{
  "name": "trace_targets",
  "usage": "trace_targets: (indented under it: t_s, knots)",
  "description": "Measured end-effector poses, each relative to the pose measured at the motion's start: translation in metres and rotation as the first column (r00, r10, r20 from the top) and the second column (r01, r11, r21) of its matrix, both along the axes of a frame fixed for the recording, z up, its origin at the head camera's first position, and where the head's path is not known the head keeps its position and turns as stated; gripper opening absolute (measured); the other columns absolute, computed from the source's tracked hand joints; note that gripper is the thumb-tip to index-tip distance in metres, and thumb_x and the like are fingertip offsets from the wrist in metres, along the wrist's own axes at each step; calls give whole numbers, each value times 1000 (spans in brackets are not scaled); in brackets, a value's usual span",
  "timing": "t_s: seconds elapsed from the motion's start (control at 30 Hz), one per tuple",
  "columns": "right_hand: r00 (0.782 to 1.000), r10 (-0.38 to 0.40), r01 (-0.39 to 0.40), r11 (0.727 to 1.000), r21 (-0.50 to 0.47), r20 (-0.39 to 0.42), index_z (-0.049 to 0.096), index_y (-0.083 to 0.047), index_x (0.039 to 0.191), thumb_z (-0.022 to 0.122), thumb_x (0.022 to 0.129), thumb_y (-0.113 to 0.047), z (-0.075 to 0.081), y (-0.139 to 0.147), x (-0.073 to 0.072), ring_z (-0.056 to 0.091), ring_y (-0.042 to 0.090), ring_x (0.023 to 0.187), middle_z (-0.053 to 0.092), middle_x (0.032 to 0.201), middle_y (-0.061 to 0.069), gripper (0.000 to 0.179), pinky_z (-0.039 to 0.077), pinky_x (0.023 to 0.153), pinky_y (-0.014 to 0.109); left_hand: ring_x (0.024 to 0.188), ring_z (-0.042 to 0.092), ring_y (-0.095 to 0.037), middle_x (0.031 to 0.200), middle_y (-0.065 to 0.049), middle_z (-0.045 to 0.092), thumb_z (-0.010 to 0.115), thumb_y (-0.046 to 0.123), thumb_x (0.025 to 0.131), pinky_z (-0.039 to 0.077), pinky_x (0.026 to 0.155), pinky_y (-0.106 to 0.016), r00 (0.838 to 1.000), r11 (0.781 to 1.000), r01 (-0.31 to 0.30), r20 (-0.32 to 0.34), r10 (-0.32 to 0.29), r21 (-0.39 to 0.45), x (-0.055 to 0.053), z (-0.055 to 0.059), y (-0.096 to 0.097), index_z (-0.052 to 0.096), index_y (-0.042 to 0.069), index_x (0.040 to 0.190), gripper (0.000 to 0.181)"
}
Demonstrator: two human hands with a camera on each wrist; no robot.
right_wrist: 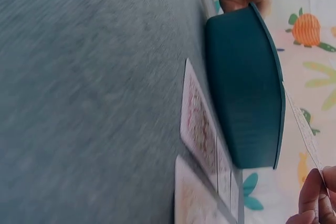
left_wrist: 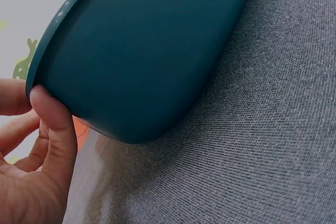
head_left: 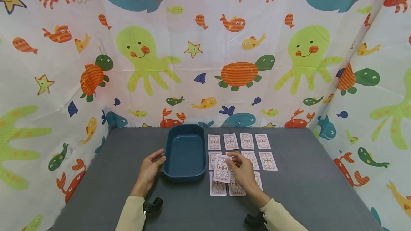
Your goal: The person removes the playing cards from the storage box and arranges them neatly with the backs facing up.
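My left hand (head_left: 149, 170) pinches the left rim of a dark teal plastic tub (head_left: 186, 179), thumb outside against the wall, as the left wrist view shows. The tub stands on the grey table, left of the cards. In my right hand (head_left: 242, 172) a playing card (head_left: 221, 170) is pinched at its right edge, its patterned red-and-white back up. This card is raised over the near-left cards of the layout and hides parts of them. Seen from the right wrist, the held card (right_wrist: 304, 127) is nearly edge-on above the table, its far end overlapping the tub's rim.
Several playing cards (head_left: 246, 141) lie back up in three rows right of the tub; my right hand covers some of them. The grey cloth-covered table (head_left: 305, 188) reaches a white curtain (head_left: 199, 74) printed with sea animals at the back and sides.
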State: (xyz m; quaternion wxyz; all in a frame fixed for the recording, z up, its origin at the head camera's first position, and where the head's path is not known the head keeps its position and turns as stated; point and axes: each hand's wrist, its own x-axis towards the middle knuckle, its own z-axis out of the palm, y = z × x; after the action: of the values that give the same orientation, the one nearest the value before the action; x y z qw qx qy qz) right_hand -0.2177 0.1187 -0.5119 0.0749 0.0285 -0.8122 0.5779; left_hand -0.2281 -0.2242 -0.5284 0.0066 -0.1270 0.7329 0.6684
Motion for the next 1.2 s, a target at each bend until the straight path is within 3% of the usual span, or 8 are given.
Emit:
trace_targets:
  t_s: [0.3, 0.47, 0.67, 1.2]
  knots:
    - [998, -59, 59, 998, 26, -8, 71, -13, 109, 71, 90, -17, -5, 28, 1, 57, 6, 67, 66, 85, 9, 20, 46, 62, 21, 99, 52, -16, 136, -9, 53, 59, 19, 98, 48, 69, -29, 1000, 1000, -4, 5, 4, -11, -1, 3, 0, 55, 14, 139, 41]
    - [997, -75, 75, 997, 23, 17, 69, -4, 112, 71, 90, -11, 4, 42, 7, 57, 4, 67, 67, 86, 14, 24, 46, 63, 19, 101, 52, -17, 136, -10, 53, 58, 18, 98, 48, 70, -30, 1000, 1000, -3, 9, 3, -7, 0, 3, 1, 55, 14, 139, 41]
    - [996, -87, 87, 996, 12, 19, 68, -3, 113, 74, 87, -15, -10, 62, 5, 59, 1, 69, 69, 84, 11, 29, 49, 67, 17, 99, 52, -17, 135, -10, 52, 58, 18, 98, 48, 69, -30, 1000, 1000, -2, 7, 2, 1, 0, 3, 1, 54, 14, 139, 41]
    - [995, -98, 98, 994, 37, -2, 67, 0, 111, 73, 88, -15, -15, 109, 11, 59, 0, 67, 71, 81, 11, 29, 48, 63, 17, 103, 52, -18, 136, -9, 52, 59, 19, 98, 48, 71, -29, 1000, 1000, -8, 20, 8, 0, 2, 3, 2, 54, 15, 139, 41]
